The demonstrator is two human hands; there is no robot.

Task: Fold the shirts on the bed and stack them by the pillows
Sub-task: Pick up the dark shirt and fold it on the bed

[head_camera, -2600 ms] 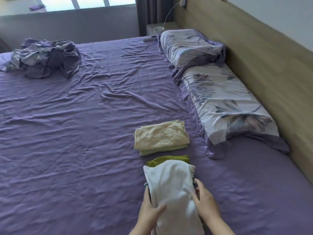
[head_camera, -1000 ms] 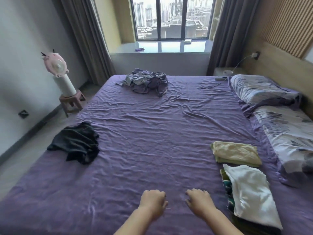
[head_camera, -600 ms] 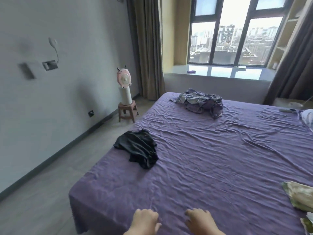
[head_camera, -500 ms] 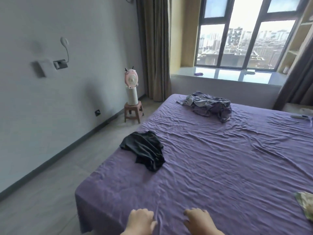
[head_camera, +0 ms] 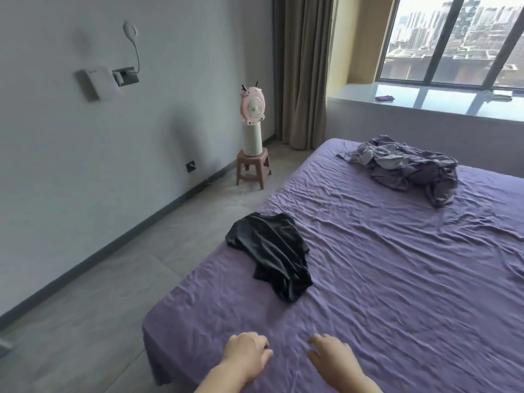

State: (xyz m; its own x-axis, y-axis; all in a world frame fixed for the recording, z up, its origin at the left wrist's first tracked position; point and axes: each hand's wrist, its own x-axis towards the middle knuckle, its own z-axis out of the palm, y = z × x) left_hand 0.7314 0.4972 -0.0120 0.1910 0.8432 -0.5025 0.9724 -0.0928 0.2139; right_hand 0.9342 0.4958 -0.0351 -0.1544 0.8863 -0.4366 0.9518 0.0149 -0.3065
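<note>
Shirts are what this job is about, and only one unfolded one is showing: a black shirt [head_camera: 272, 253] is lying crumpled near the left edge of the bed [head_camera: 397, 279], close to the foot corner. Going left to right: a pink fan [head_camera: 253, 104] is standing on a white cylinder on a small stool [head_camera: 252, 170] by the wall. Next comes the black shirt, its long axis running from far-left to near-right. Below it, the left hand [head_camera: 246, 357] is hovering low over the sheet, fingers loosely curled and holding nothing. Just beside it, the right hand [head_camera: 333, 357] is hanging the same way, its grip relaxed and empty. Far right and further up the bed, a bundled purple-grey blanket [head_camera: 405, 165] is lying in a heap.

The shirt is sitting straight ahead of both hands and slightly left, well apart from them. The left hand looks nearer, so a forward reach with that hand is probably the natural start. Pillows are not in view.
</note>
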